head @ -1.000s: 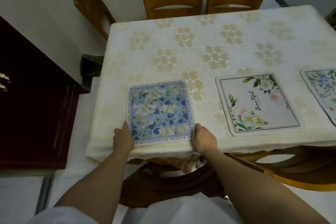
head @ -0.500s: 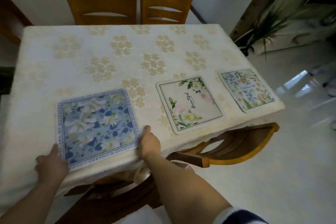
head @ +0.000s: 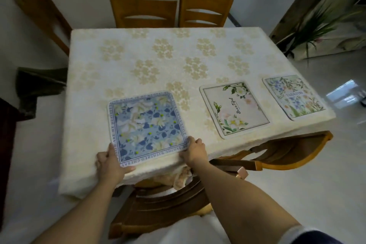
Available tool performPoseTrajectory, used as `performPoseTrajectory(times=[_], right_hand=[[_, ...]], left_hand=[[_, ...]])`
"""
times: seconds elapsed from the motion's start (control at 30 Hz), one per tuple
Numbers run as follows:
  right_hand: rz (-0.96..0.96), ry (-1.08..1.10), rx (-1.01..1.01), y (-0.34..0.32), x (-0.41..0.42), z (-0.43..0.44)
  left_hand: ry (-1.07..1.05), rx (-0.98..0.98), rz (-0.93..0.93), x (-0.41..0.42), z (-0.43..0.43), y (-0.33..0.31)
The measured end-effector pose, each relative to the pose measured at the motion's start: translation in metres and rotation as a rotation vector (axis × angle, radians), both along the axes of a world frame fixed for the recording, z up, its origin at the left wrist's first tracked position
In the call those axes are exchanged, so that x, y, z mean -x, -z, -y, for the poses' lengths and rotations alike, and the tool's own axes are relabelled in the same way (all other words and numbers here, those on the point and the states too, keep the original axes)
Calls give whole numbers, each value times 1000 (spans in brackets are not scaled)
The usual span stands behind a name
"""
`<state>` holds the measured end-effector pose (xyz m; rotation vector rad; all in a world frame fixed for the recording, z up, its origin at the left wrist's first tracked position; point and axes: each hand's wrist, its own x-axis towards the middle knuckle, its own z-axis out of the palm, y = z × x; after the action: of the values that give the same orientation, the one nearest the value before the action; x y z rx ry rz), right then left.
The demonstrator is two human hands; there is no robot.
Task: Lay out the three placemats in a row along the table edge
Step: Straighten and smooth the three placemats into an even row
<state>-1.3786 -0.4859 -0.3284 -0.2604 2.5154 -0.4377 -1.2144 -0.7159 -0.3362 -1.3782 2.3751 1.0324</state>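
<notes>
Head cam, only view here. Both hands are on the blue floral placemat (head: 147,126), which lies flat on the tablecloth (head: 138,59) at the near edge, toward the table's left end. Left hand (head: 110,164) pinches the near-left corner, thumb on top of the border, fingers curled under w/ the corner. Right hand (head: 193,149) grips the near-right corner the same way, thumb on the printed edge; can't tell how far the fingers go underneath.

The other two are already down: white "Beautiful" placemat (head: 234,108) in the middle and the green-and-purple floral placemat (head: 293,96) at the right end, both lying near the front edge w/ gaps between them, none touching.

So IMO this is the last step, squaring up mat no. 3. Tips: the blue one looks a bit rotated vs the table edge and sits nearer the edge than the white one, its near-left corner about at the brink. I'd nudge that side back, line the near border up w/ its neighbours, and maybe slide it right a touch, bc the gap to the white mat looks wider than the white-to-green gap. Slide it flat, don't lift; the cloth could bunch up, so press light.
</notes>
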Motion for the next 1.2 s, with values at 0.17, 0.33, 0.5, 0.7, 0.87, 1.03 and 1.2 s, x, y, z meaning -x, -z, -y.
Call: performPoseTrajectory(times=[0.17,0.33,0.5,0.7,0.87,1.03,1.2], right_hand=[[25,85,69,0,9,1],[25,102,57,2,12,2],[-3,111,50,5,13,5],[-45,59,10,9,14,10],[5,101,61,8,17,9],[-12,86,69,10,8,2],[-27,81,65,9,3,0]], left_hand=[[-42,-4,-82,-5,0,2],[-58,-16,-89,-2,0,7],[-87,-28,-81,5,5,8],[-87,-35,-63,6,10,8],[-63,-38,-54,8,7,4],[-38,-39,-85,1,1,6],[-35,-8,-130,-8,-6,5]])
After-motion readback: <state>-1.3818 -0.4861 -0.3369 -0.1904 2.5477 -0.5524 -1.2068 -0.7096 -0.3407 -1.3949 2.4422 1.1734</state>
